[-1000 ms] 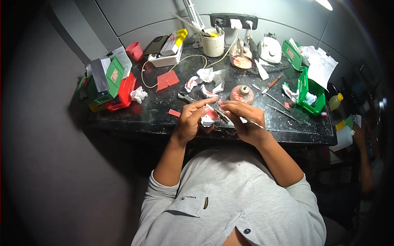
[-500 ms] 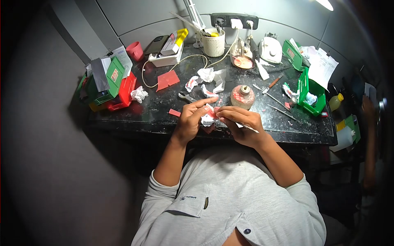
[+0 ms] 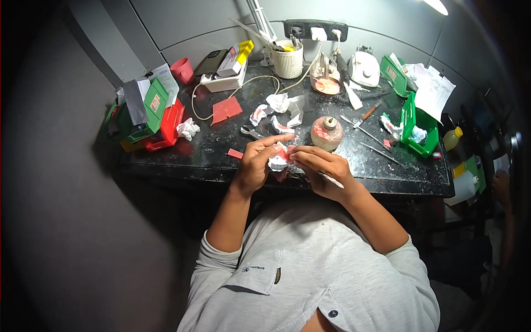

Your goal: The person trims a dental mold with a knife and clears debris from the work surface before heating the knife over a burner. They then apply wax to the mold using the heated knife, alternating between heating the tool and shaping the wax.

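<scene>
Between my two hands, in front of me at the near edge of the worktop, I have a small white piece with red material on it. I'd judge it light and rigid, brittle at its ragged white rim; the red part looks waxy, so it may dent if warm and feel slick. I'd take it by the thicker white body, with little squeeze on the edges. My left hand is closed on its left side, forefinger reaching past it; my right hand has its fingertips bunched at the red part and also holds one slim, pale-ended tool.

Counting from the piece: two other white-and-red pieces, one at eleven o'clock, one at twelve; one glass jar at two; one wooden-handled knife farther out at two; one thin metal tool at three. Of flat red material I count three bits: a big sheet between ten and eleven, a strip between nine and ten, and a scrap near three.
</scene>
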### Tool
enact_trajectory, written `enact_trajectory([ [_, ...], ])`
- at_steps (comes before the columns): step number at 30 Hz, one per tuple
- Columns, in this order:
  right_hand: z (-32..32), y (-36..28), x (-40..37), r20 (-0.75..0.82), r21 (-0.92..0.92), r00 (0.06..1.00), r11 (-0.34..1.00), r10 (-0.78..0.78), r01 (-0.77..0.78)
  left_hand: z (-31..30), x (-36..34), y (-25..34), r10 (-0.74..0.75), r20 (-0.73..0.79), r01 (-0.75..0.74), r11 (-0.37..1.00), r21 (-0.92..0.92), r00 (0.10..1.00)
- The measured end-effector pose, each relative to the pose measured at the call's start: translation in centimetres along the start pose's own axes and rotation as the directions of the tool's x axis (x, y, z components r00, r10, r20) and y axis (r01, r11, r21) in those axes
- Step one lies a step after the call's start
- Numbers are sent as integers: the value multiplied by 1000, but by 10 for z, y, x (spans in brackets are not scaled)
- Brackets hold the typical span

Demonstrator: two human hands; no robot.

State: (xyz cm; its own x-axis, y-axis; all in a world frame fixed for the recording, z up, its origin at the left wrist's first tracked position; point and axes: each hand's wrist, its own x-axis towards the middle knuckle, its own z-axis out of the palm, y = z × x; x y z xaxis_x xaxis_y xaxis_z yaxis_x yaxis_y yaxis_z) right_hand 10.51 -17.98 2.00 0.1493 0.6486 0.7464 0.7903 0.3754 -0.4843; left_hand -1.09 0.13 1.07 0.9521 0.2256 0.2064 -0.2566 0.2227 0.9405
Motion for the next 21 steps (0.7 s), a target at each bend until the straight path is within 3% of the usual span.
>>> enact_trajectory([
  [5, -3, -2, 3, -2, 40, 1000, 999, 2, -2, -2, -2, 3, -32, 19, 33, 999, -38, 999],
  [7, -3, -2, 5, -148, -110, 988, 994, -46, 30, -1, -2, 6, -31, 90, 35, 998, -42, 995],
  [8, -6, -2, 7, -149, -112, 988, 993, -47, 31, 0, -2, 7, -30, 91, 33, 999, -42, 995],
  [13, -8, -5, 8, -157, -57, 987, 997, 38, -47, 12, -3, 10, -6, -17, 6, 999, -34, 1000],
  [15, -5, -3, 5, -148, 15, 983, 994, 109, -108, 8, -4, 7, -13, 5, 13, 999, -36, 1000],
  [17, -2, 2, 4, -156, -23, 986, 998, 61, -66, 4, -2, 2, -20, 27, 21, 999, -35, 999],
  [19, -4, -4, 7, -115, -96, 992, 993, 51, -62, 4, 1, -3, 72, 17, -74, 981, 178, 997],
  [21, -3, -4, 8, -108, -76, 993, 996, 46, -55, 4, 0, -3, 48, 32, -53, 981, 185, 998],
])
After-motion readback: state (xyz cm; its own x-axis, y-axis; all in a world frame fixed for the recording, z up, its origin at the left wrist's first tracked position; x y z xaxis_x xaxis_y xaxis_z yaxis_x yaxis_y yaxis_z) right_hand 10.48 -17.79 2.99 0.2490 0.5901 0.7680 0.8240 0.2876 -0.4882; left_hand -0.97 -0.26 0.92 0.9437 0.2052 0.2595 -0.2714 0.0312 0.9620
